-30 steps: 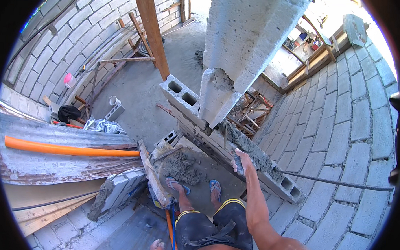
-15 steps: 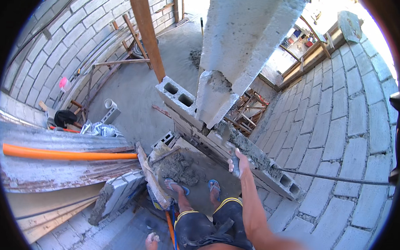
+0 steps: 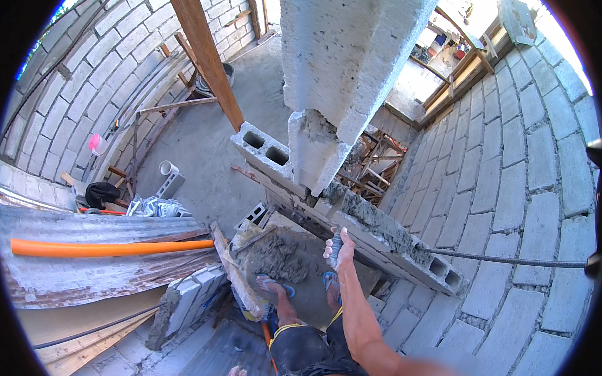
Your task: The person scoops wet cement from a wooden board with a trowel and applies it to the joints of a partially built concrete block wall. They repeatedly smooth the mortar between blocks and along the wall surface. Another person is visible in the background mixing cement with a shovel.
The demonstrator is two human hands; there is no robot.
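My right hand is closed around the grey, ribbed handle of a trowel, beside the low block wall. Its blade is hard to make out against the grey wall. Wet mortar lies along the top of that wall, which has open block cells at its right end. At the lower edge my left hand hangs low, smeared with mortar and partly cut off, so its grip is unclear. A heap of mortar sits on a board by my feet.
A grooved concrete post rises from the low wall. To its left stand a hollow block and a wooden post. An orange pipe lies over corrugated sheeting. A rebar juts out at the right, before a tall block wall.
My right hand has drawn back leftward from the wall top, turning so the trowel's handle points more upright. The whole view has shifted slightly. My left hand sits lower in the picture.
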